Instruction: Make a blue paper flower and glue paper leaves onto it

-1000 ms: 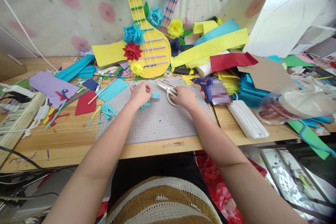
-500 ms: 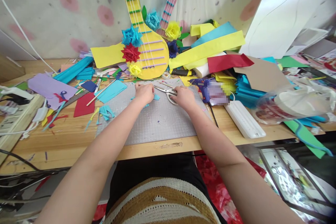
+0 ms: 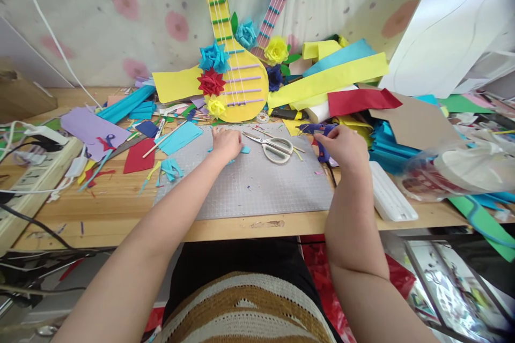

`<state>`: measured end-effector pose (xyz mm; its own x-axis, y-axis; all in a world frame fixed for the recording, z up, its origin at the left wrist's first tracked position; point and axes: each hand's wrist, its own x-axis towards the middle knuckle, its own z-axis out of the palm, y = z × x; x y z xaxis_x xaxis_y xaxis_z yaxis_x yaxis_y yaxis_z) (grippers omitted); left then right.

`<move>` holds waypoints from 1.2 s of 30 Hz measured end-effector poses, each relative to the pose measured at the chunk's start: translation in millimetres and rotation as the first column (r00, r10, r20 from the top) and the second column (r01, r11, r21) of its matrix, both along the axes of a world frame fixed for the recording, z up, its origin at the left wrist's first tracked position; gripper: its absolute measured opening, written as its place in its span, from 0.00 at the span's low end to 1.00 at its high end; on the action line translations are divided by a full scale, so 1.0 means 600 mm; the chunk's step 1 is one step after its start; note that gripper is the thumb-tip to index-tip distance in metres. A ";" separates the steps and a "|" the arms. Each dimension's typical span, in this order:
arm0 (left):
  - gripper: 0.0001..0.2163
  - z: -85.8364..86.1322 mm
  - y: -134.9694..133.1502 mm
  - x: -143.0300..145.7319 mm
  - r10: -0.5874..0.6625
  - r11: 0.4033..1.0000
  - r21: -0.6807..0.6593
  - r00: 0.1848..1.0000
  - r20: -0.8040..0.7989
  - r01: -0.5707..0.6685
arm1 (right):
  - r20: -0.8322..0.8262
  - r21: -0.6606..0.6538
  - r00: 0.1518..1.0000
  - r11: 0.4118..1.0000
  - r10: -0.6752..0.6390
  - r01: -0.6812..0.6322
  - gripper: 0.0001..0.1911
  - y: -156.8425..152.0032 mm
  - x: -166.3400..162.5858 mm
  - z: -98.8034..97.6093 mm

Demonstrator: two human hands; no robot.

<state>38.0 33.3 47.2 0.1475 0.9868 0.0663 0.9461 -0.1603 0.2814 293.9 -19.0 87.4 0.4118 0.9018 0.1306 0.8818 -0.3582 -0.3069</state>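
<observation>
My left hand (image 3: 226,143) rests on the grey cutting mat (image 3: 257,193) with its fingers closed on a small light-blue paper piece (image 3: 244,149). White-handled scissors (image 3: 274,146) lie free on the mat between my hands, touched by neither. My right hand (image 3: 343,147) is at the mat's right edge, fingers curled over a blue glue gun (image 3: 318,129), which it mostly hides.
A yellow paper guitar with paper flowers (image 3: 237,83) leans against the back wall. Heaps of coloured paper sheets (image 3: 333,77) and scraps (image 3: 171,167) surround the mat. A white power strip (image 3: 390,198) lies right of my right hand; another one with cables (image 3: 36,171) sits far left.
My right hand let go of the scissors, which now lie on the mat, and moved right onto the blue glue gun. My left hand stayed on the blue paper.
</observation>
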 end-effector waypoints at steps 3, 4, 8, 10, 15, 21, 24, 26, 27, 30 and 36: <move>0.07 0.010 0.003 -0.002 -0.002 0.997 -0.078 1.000 -0.031 0.000 | -0.004 -0.005 1.000 1.000 -0.030 0.030 0.18 0.005 0.023 -0.010; 0.08 0.012 0.004 -0.002 -0.006 0.996 -0.094 0.999 -0.045 0.002 | -0.007 -0.003 1.000 1.000 -0.015 0.015 0.18 0.007 0.026 -0.016; 0.07 0.009 0.009 -0.005 -0.009 0.993 -0.118 0.996 -0.086 -0.001 | -0.024 -0.015 1.000 1.000 0.015 -0.015 0.19 0.015 0.042 -0.031; 0.05 0.006 0.013 -0.006 -0.010 0.993 -0.120 0.996 -0.091 -0.001 | -0.031 -0.026 0.999 1.000 -0.012 0.012 0.20 0.018 0.053 -0.036; 0.04 0.002 0.018 -0.006 -0.012 0.994 -0.111 0.996 -0.083 0.003 | -0.002 -0.106 0.995 0.989 -0.102 0.101 0.25 0.034 0.056 -0.049; 0.04 0.013 0.005 -0.006 -0.034 0.999 -0.017 0.999 -0.031 0.034 | 0.031 -0.075 0.987 0.984 -0.160 0.162 0.32 0.051 0.045 -0.064; 0.03 0.015 0.001 -0.009 -0.047 0.999 0.022 0.999 -0.008 0.047 | 0.014 -0.113 0.982 0.975 -0.191 0.191 0.33 0.049 0.046 -0.064; 0.03 0.014 0.000 -0.014 -0.050 0.998 0.048 0.999 0.014 0.049 | 0.011 -0.129 0.979 0.970 -0.204 0.204 0.33 0.046 0.045 -0.063; 0.04 0.014 0.000 -0.017 -0.047 0.997 0.061 0.999 0.027 0.045 | 0.008 -0.128 0.977 0.969 -0.211 0.210 0.32 0.044 0.044 -0.061; 0.04 0.014 -0.002 -0.024 -0.022 0.994 0.108 0.998 0.058 0.016 | -0.031 -0.049 0.970 0.969 -0.242 0.241 0.28 0.037 0.033 -0.054; 0.04 0.019 -0.011 -0.027 -0.039 0.996 0.077 0.998 0.050 0.035 | -0.204 0.447 0.976 0.880 -0.073 0.159 0.14 0.038 -0.031 -0.051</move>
<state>22.0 26.8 58.7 0.1784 0.9726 0.1493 0.9236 -0.2179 0.3153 275.1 3.9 56.7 0.5646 0.7029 0.4327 0.7588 -0.2356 -0.6073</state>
